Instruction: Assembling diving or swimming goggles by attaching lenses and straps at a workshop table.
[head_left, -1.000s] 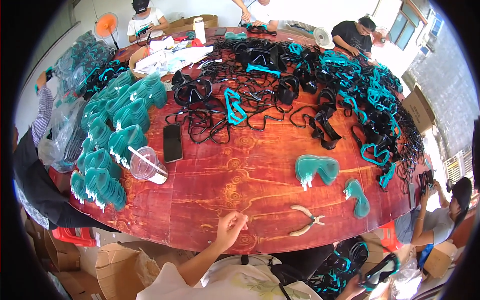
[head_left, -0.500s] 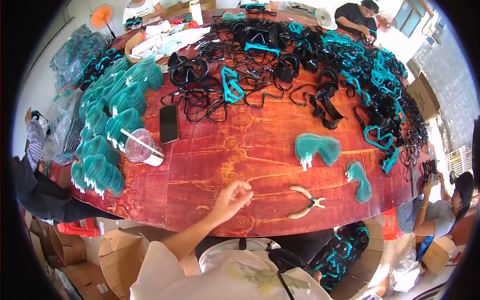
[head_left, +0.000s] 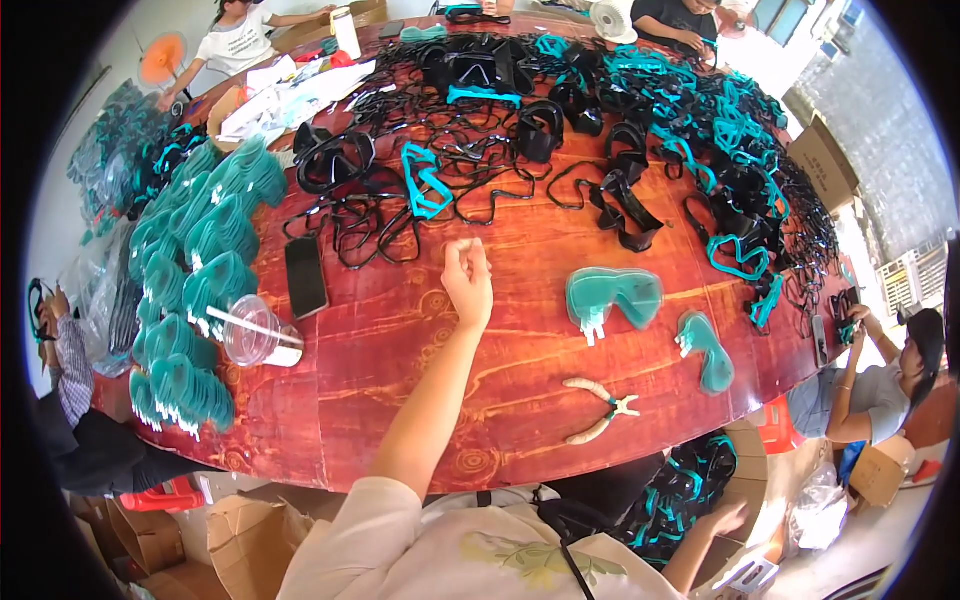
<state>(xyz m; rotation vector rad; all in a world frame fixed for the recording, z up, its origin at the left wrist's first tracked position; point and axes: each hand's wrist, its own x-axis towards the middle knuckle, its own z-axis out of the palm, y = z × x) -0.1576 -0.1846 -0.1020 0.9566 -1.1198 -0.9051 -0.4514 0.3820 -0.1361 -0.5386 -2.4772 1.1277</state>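
My left hand (head_left: 468,282) is stretched over the middle of the table with fingers curled together and nothing showing in them. Beyond its fingertips lie a bright turquoise mask frame (head_left: 427,182) and tangled black straps (head_left: 385,225). My right hand (head_left: 725,518) is low beside my body, over a carton of black and turquoise diving masks (head_left: 668,505); its fingers are too unclear to read. On the table to the right are a stack of green mask lenses (head_left: 614,296), a smaller lens stack (head_left: 711,358) and pliers with wrapped handles (head_left: 600,410).
Rows of green lenses (head_left: 190,290) cover the left side, next to a plastic cup with straw (head_left: 262,333) and a black phone (head_left: 306,277). Black masks and turquoise frames (head_left: 735,130) heap along the right. Other people work around the table; cardboard boxes (head_left: 240,545) stand below.
My left hand has moved forward, away from my body, toward the turquoise frame. My right hand has come into sight over the carton at the lower right. The whole view has shifted slightly.
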